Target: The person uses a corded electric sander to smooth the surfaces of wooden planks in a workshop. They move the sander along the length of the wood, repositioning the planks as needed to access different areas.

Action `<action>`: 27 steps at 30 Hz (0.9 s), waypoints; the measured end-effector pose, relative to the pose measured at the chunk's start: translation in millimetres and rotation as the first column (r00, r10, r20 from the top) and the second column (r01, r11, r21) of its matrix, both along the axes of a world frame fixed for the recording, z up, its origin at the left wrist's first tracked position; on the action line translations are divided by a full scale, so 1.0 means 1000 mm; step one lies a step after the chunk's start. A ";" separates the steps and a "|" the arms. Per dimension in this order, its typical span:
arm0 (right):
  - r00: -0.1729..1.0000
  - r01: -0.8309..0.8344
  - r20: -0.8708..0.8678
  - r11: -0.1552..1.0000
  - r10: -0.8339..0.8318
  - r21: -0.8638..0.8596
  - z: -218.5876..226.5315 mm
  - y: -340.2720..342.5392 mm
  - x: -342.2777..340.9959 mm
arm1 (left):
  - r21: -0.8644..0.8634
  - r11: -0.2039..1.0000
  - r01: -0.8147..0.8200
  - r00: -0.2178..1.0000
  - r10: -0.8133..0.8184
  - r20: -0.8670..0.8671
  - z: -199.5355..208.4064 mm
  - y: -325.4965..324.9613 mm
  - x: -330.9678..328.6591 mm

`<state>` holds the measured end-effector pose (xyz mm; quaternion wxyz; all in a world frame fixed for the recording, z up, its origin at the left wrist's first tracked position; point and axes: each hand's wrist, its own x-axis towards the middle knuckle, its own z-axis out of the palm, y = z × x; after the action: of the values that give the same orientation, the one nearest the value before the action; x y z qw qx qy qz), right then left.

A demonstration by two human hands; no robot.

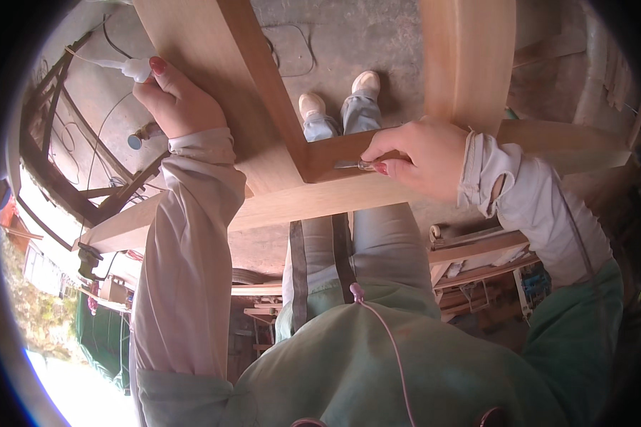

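Note:
My left hand [185, 105] is closed around a small white bottle with a narrow nozzle [137, 69], beside the wide wooden board [214, 78] on the left. My right hand [434, 156] pinches a small tool with a flat metal blade [347, 164]; its handle is mostly hidden in my fingers. The blade lies over the wooden crossbar [335, 196], just right of the corner where the wide board joins it. A second upright wooden piece [468, 64] meets the crossbar behind my right hand.
A dark metal frame [68, 167] with cables stands at the left. A black clamp-like piece [89, 262] sits by the crossbar's left end. Stacked wooden pieces [481, 249] lie at the lower right. A thin cable [310, 53] runs on the concrete floor [377, 35].

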<state>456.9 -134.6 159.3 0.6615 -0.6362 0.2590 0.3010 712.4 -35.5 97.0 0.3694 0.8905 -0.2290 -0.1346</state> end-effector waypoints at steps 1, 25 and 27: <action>0.999 0.040 -0.001 0.999 -0.040 0.027 0.001 0.002 -0.003 | -0.014 1.000 -0.008 1.000 0.007 -0.013 -0.001 0.001 0.001; 0.997 0.077 0.020 0.997 -0.076 -0.017 -0.002 0.030 0.009 | 0.017 0.999 -0.030 0.999 0.030 -0.014 0.001 -0.001 0.001; 0.999 0.050 0.000 0.999 -0.050 -0.017 -0.011 0.027 0.005 | 0.029 0.999 0.014 0.998 -0.016 0.056 -0.002 0.001 0.002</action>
<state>461.6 -108.0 148.2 0.6633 -0.6352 0.2774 0.2821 714.8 -34.9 94.8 0.3489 0.8974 -0.2441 -0.1154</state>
